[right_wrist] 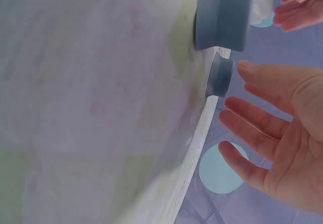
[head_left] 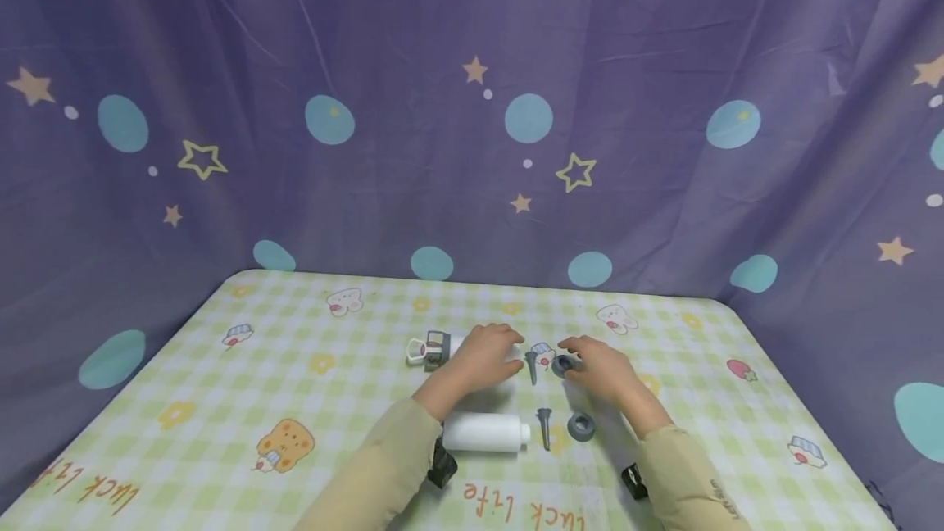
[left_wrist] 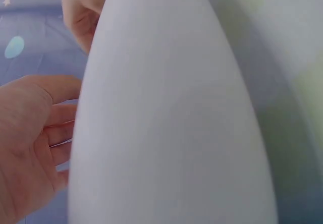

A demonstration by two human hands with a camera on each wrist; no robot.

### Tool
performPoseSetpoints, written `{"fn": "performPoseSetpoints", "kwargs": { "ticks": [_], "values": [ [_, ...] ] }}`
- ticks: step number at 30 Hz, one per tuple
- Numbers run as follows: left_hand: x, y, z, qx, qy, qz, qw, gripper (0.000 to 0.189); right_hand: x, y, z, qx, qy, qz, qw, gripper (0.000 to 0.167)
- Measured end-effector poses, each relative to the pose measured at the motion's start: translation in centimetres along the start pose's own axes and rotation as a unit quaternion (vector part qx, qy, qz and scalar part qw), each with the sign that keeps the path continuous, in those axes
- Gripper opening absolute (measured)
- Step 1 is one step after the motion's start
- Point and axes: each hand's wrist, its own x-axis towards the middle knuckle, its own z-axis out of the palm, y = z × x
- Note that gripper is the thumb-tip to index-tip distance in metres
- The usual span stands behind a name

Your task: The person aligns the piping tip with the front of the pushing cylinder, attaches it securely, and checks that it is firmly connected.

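Observation:
My left hand hovers over a white bottle, hiding much of it; its fingers are loosely extended, and I cannot tell if they touch. Nearer me, a second white bottle lies on its side and fills much of the left wrist view. My right hand reaches beside a dark grey ring-shaped cap, fingers relaxed and apart, holding nothing in the right wrist view. Between the hands lies a slim grey nozzle-like piece. Closer to me are a matching slim piece and another grey ring.
At the far bottle's left end is a grey-and-white part with a white loop. Everything lies on a green checked tablecloth with printed pictures. A purple curtain with stars and dots stands behind the table.

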Motion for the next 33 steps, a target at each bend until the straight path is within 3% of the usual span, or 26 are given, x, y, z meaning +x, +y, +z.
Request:
{"fn": "performPoseSetpoints", "kwargs": {
  "ticks": [10,19,25,33],
  "values": [
    [1.3,1.0,1.8,0.033,-0.001,-0.048,0.9983,0.03,0.5,0.0,0.7,0.001,-0.002,0.009,1.0,0.039],
    [2.7,1.6,1.9,0.031,-0.009,-0.067,0.9972,0.025,1.1,-0.2,0.9,0.009,-0.03,0.007,0.9995,0.037],
    [3.5,1.4,2.2,0.039,-0.025,-0.075,0.9961,0.014,1.4,-0.1,0.9,0.004,-0.033,0.001,0.9995,0.034],
    [4.0,1.2,3.2,0.035,-0.034,-0.082,0.9954,0.013,1.5,-0.1,0.9,-0.021,-0.025,-0.003,0.9995,0.03]
  ]
}}
